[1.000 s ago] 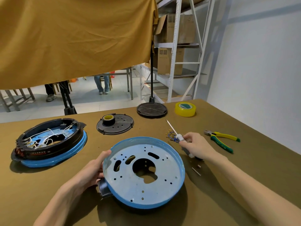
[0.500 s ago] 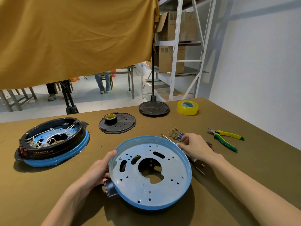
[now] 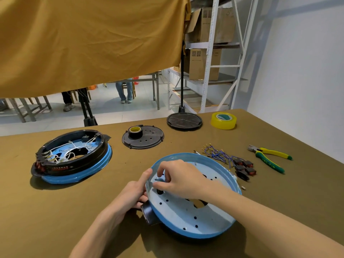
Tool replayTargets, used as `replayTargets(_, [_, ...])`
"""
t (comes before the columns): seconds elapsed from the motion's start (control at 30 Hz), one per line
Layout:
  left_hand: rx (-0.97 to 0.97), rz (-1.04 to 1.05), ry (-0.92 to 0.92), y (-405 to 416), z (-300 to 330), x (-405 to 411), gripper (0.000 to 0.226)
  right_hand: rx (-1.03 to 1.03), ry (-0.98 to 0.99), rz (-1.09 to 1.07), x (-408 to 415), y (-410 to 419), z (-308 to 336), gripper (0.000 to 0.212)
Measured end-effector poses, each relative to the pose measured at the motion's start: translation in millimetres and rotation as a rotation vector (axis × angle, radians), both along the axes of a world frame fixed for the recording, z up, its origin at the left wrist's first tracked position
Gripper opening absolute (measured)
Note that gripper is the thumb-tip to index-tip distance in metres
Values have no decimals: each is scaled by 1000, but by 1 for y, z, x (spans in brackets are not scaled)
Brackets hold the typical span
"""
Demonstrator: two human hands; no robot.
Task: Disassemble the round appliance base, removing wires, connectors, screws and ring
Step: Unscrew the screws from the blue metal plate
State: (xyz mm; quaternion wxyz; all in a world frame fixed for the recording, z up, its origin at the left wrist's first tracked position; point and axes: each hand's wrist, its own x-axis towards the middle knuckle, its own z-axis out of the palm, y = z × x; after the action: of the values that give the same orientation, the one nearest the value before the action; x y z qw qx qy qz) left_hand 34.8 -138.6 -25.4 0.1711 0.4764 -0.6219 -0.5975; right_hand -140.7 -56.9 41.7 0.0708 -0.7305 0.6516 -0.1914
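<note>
Base pan (image 3: 193, 216): round, blue-rimmed, pale perforated floor, near centre of the tabletop (image 3: 55, 211); near edge tilted down toward the viewer, black stub at its near-left rim.
Left hand (image 3: 133, 194): at the pan's left rim, thumb laid up along the edge, fingers curled under and round it; grip closed on the rim.
Right hand (image 3: 178, 178): reaching over the pan from the right, fingertips drawn together above a small dark part on the pan floor near the left side; cannot tell whether pinching it or only touching.
Second base (image 3: 72, 157): far left, black ring seated on a blue rim, white wires tangled inside; well apart from the pan.
Wire bundle (image 3: 219, 154): blue leads with black-and-red switches, just beside the pan's far-right rim.
Pliers (image 3: 270, 158): yellow-green handles, right of the wires, near the right tabletop edge.
Black discs: perforated one (image 3: 147, 140) with a small tape roll (image 3: 135, 131) on it, far centre; ribbed one (image 3: 184, 121) at the far edge.
Yellow tape (image 3: 223, 120): far right, by the far edge.
Open room: bare cloth between pan and second base, along the near-left, and near right of the pan past a small loose piece (image 3: 243, 188).
</note>
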Motion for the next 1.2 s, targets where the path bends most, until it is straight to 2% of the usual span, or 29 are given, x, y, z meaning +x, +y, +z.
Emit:
replayTargets(0.13, [7, -1, 6, 5, 4, -4, 74, -66, -58, -33, 3, -8, -6, 22])
replayTargets(0.3, [-6, -5, 11, 9, 5, -10, 74, 35, -112, 50, -4, -9, -1, 9])
replayTargets(0.4, [-11, -8, 34, 12, 2, -14, 74, 66, -138, 85, -10, -8, 2, 9])
replayTargets(0.53, [9, -26, 100, 14, 2, -12, 71, 45, -160, 12, -8, -7, -2, 22])
replayTargets(0.7, [11, -38, 121, 11, 0, -9, 77, 86, -184, 89, -9, -9, -3, 6])
replayTargets(0.87, [-7, -43, 148, 12, -4, -6, 79, 28, -194, 25, -4, -8, -10, 16])
replayTargets(1.03, [9, -49, 161, 13, -3, -5, 74, 32, -154, 71, -2, -5, -7, 9])
replayTargets(1.2, [10, -41, 165, 13, -2, -6, 70, 41, -84, 127, -1, -4, -6, 12])
